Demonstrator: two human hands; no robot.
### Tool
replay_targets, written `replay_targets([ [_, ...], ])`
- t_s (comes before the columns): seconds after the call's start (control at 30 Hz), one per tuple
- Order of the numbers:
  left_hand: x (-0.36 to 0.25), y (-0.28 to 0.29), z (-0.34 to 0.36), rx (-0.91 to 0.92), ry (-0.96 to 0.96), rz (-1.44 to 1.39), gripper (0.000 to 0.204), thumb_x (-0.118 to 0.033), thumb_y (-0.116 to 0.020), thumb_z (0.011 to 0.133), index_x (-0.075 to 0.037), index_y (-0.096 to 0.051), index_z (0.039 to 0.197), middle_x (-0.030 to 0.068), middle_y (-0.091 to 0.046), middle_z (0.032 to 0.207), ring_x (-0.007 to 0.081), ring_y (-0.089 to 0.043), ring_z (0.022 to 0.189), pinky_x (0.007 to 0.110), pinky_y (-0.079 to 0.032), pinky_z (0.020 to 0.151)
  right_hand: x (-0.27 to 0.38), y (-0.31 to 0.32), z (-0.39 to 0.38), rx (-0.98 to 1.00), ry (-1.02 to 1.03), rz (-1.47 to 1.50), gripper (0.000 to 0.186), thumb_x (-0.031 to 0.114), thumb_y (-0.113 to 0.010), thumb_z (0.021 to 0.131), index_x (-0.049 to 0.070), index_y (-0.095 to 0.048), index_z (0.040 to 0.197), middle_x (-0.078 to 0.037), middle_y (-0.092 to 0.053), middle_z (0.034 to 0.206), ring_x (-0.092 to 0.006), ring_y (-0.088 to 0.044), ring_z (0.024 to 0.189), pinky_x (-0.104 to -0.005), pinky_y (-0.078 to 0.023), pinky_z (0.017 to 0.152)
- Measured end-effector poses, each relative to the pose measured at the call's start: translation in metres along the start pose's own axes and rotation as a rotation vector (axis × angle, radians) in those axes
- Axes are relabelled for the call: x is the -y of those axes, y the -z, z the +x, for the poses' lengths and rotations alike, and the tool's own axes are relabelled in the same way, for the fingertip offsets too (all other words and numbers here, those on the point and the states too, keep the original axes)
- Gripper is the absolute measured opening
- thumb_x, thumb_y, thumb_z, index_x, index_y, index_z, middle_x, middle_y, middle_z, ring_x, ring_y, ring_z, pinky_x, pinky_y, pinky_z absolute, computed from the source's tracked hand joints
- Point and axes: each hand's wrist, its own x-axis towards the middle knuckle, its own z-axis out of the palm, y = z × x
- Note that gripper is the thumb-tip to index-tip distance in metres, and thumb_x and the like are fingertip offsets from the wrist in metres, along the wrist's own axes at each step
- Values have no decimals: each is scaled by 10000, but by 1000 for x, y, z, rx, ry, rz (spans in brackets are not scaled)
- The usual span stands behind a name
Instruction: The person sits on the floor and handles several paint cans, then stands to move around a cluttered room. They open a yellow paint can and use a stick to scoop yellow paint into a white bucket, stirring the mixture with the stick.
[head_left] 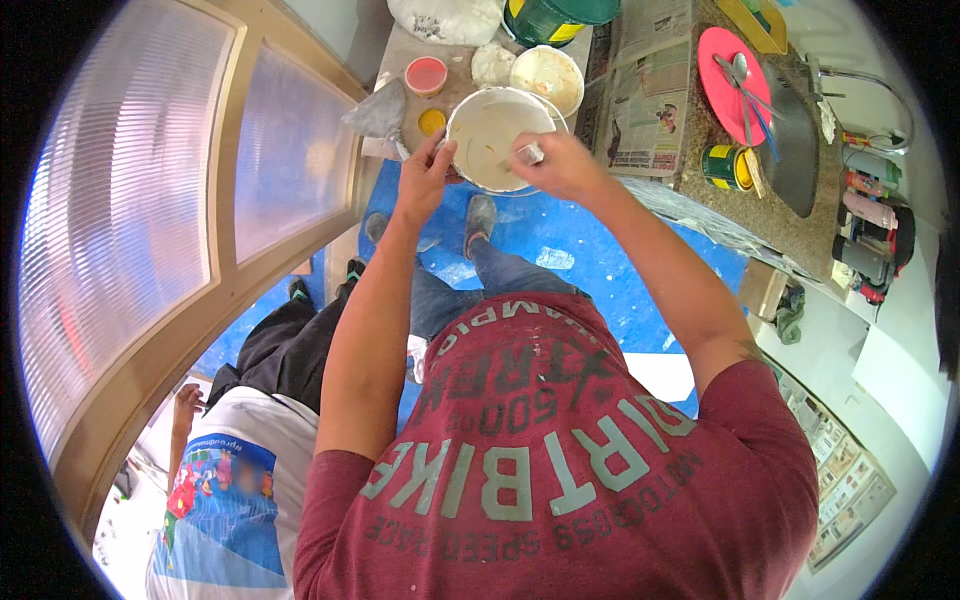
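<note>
A white bucket [492, 112] with off-white paste coating its inside is in front of me at the edge of a work surface. My left hand [426, 178] grips its left rim, thumb up along the edge. Closed in a fist over the right rim, my right hand [562, 166] holds a tool with a pale, squared handle end [530, 154]. The tool's other end is blurred inside the bucket, so its exact kind is unclear. Close by my left hand are a small yellow round lid or tub [432, 122] and a grey, crumpled-looking piece [378, 112].
Behind stand a second smeared bucket [548, 76], a green bucket [562, 14], a white bag [446, 16] and a red-topped tub [426, 75]. Right, a counter holds newspaper [640, 125], a pink tray [722, 62] and a can [722, 168]. Another person [240, 480] is left, by a ribbed-glass partition [130, 150].
</note>
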Motion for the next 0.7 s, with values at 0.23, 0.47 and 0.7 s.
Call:
replay_targets([
  [0.23,-1,3,0,39,-11,13,533,-272,-638,1055,-4,-517,1500,67,-700,978,117,-667,807,317,-625,727,-3,6,6,4,-76,-47,271,347,-726,898,104,-764,1014,-205,-753,918,-364,-743,886,-427,-585,788],
  [0.47,-2,0,-1,31,-14,-11,548,-275,-637,1056,9,-505,1505,84,-708,1006,128,-686,809,310,-619,724,2,-6,-4,-90,17,103,254,315,-749,883,89,-761,998,-198,-740,869,-395,-724,821,-451,-580,758],
  [0.7,1,2,0,32,5,14,555,-277,-645,1050,12,-506,1504,83,-713,1023,127,-683,821,310,-621,723,3,-10,-9,-113,13,42,266,321,-744,879,85,-761,1001,-241,-726,847,-417,-720,795,-481,-579,745],
])
